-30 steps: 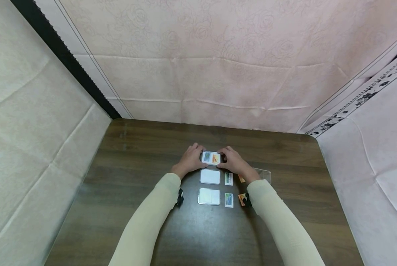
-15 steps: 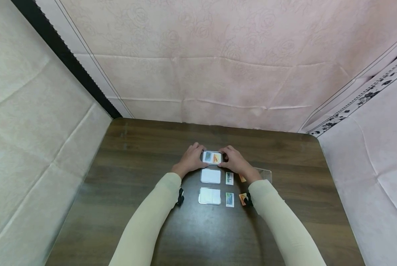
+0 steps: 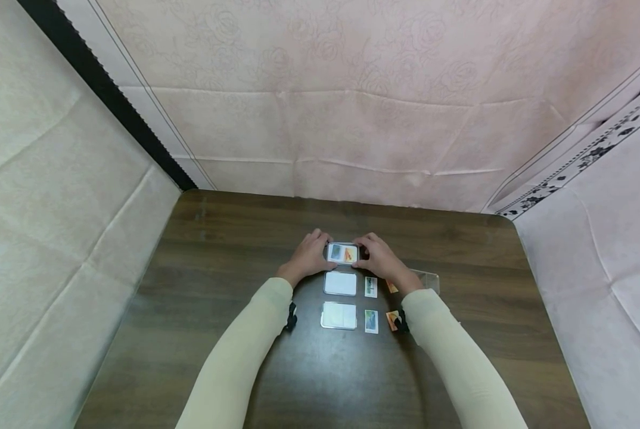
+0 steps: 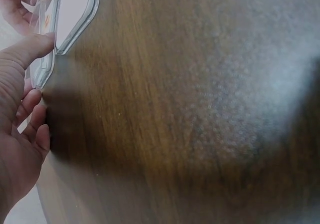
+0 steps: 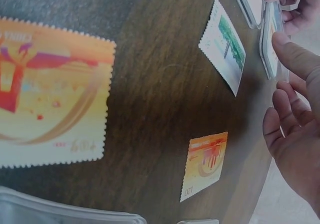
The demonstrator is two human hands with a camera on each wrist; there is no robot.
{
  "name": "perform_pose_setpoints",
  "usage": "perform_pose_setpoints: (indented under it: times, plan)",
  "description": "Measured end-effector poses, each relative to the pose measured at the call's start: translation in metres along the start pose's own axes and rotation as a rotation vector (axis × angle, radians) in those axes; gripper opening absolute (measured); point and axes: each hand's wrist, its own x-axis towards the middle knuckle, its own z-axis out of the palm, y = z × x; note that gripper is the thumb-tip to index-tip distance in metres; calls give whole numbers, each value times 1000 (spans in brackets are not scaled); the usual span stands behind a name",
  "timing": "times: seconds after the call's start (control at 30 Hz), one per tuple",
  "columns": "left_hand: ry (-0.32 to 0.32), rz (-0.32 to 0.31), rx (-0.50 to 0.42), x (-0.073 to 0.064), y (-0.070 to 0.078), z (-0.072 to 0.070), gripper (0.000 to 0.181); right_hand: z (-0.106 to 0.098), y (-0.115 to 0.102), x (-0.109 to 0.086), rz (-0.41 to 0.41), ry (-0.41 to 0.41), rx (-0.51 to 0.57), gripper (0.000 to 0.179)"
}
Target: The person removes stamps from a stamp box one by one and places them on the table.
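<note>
At the far end of a row, a clear stamp case [image 3: 343, 253] holds two postage stamps, one bluish and one orange. My left hand [image 3: 310, 256] pinches its left end, thumb at the near edge and fingers at the far side. The right hand [image 3: 378, 257] grips the opposite end the same way. In the right wrist view, the right thumb [image 5: 295, 54] presses on the case's rim. Closer to me lie two more clear cases, a middle case [image 3: 339, 283] and a near case [image 3: 338, 316], both showing white inside.
Right of the cases lie a green-and-white stamp [image 3: 370, 287] and a blue-green stamp [image 3: 371, 322]. Two orange stamps lie by the right forearm, the nearer orange stamp [image 3: 392, 320] partly covered. A clear plastic box [image 3: 431, 281] stands beyond the right wrist on the wooden table [image 3: 234, 238].
Both hands keep hold of the stamp case at its two ends. The whole scene shifts only slightly in view.
</note>
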Motion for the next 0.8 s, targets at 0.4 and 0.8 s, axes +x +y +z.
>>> perform_pose_setpoints:
  times: [0.4,0.8]
  plan:
    - [2,8,-8,-1,-1,-1,68,1,-1,-1,17,2,36,63]
    - [7,19,-1,0,-3,-2,69,-9,-2,-8,-8,24,43,62]
